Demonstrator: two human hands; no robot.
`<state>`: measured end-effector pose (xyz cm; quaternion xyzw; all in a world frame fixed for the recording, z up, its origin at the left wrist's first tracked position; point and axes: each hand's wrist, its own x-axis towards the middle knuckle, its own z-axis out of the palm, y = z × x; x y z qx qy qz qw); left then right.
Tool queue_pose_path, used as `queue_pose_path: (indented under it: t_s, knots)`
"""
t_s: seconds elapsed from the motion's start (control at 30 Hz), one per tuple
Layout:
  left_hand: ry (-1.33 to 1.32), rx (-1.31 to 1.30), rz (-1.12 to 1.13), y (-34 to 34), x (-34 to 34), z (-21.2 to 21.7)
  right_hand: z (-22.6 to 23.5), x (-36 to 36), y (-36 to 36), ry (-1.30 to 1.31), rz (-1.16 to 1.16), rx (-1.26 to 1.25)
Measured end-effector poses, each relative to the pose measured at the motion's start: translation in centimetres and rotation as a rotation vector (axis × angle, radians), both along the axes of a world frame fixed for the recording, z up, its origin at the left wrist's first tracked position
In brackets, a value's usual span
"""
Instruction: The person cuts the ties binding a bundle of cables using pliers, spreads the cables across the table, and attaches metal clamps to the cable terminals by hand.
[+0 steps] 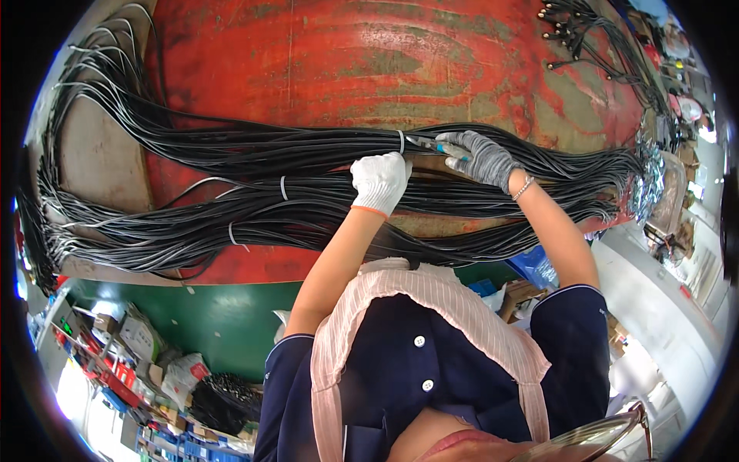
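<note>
Left hand (380,182) clamped on black cables (231,185); right hand (483,158) grips cutters (431,145) at the far tie (401,141); nearer ties look untouched.

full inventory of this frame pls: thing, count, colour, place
cable bundles: several long ones, black, laid across the table, tails looping at far left
cable ties: at least three, white, around the bundles
cutters: one, blue handles, at the top bundle's tie, in the right hand
table: one, worn red top
loose cables with plugs: one cluster, black, top right
foil-wrapped cable ends: one cluster, silvery, right table edge
boxes and bags: many, mixed colours, green floor lower left
left hand: white glove, pressing on the bundles
right hand: grey glove, bracelet at the wrist, gripping the cutters
</note>
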<state>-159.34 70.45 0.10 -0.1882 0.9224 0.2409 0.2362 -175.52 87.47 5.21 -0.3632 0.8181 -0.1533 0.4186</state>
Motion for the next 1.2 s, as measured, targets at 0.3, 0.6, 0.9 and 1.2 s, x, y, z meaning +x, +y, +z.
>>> queue_pose_path:
  t_s: [0.3, 0.6, 0.9, 1.2]
  knots:
    - [0.33, -0.02, 0.152, 0.2, 1.6, -2.2, 0.3, -3.2, -3.6, -0.053, 0.268, 0.334]
    - [0.283, 0.174, 0.251, -0.7, 1.7, -1.3, -0.1, -2.3, -5.0, -0.085, 0.192, 0.297]
    - [0.908, 0.461, 0.262, -3.2, 5.2, 7.8, -2.7, -0.5, 4.4, -0.471, -0.575, -0.34]
    - [0.566, 0.564, 1.175, -8.8, 22.5, 9.3, 0.3, 10.5, -9.2, -0.136, 0.087, -0.384]
